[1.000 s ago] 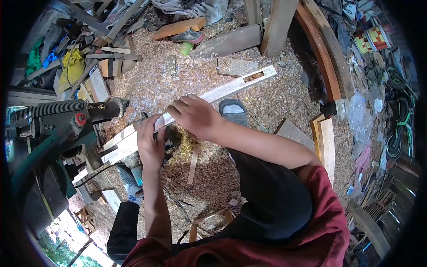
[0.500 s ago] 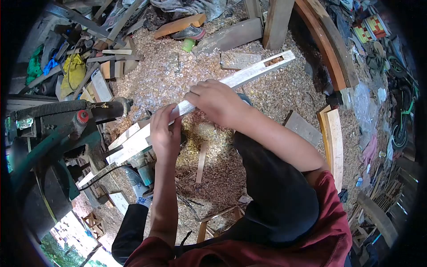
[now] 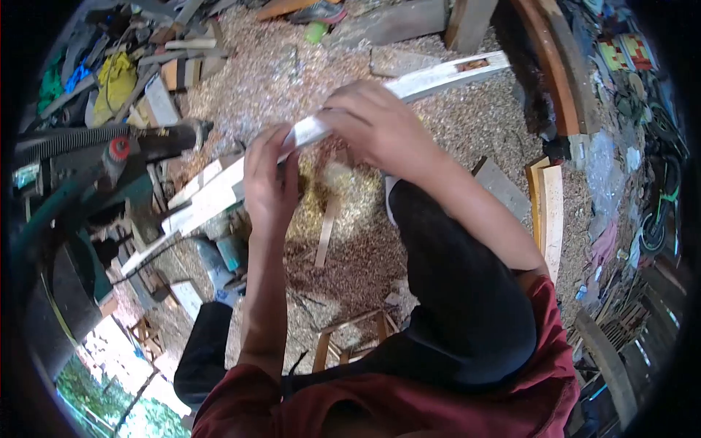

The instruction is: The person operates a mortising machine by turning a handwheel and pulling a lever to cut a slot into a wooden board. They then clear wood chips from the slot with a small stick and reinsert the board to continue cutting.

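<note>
1. Over the sawdust-covered floor [image 3: 270,80], the left hand [image 3: 270,182] is closed around a long pale wooden slat [image 3: 438,76], its fingers curled over the top edge.
2. The right hand [image 3: 372,128] clasps the same slat just beyond the left.
3. The slat slants from beside the green machine [image 3: 73,197] at lower left up to the upper right, with a mortise slot [image 3: 475,66] near its far end.
4. Below the hands, a thin wood strip [image 3: 325,233] lies in the shavings.
</note>
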A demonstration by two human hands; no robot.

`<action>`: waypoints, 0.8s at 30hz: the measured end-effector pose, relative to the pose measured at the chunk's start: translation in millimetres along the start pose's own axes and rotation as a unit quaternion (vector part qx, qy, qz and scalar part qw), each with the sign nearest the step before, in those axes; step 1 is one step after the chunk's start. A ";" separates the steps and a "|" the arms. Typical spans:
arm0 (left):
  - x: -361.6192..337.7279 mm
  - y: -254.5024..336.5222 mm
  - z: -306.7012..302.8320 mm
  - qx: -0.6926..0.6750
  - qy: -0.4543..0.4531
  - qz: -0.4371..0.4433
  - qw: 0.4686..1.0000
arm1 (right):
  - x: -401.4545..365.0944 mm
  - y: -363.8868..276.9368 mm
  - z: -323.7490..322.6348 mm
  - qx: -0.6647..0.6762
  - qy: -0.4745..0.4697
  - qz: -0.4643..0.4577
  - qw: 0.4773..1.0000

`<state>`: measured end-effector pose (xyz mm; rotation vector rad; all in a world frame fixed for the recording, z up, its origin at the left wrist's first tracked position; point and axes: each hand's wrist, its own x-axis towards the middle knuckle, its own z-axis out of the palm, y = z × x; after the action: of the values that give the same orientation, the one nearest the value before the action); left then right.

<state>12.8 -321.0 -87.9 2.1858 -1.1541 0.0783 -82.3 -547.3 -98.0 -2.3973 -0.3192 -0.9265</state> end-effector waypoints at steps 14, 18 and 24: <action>-110.5 14.6 -53.0 -0.051 0.024 -0.123 0.991 | -83.6 -40.4 121.7 0.155 -0.349 -0.091 0.920; -110.8 6.5 -55.8 -0.048 0.039 -0.132 0.989 | -122.5 -29.1 177.9 0.093 -0.454 -0.198 0.864; -103.8 9.6 -59.7 -0.058 0.043 -0.139 0.988 | -149.4 -33.2 199.7 0.017 -0.460 -0.243 0.854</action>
<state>-43.4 -216.1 -71.3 2.1944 -0.7785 -0.0129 -95.8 -410.3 -308.6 -2.6033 -1.3184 0.1522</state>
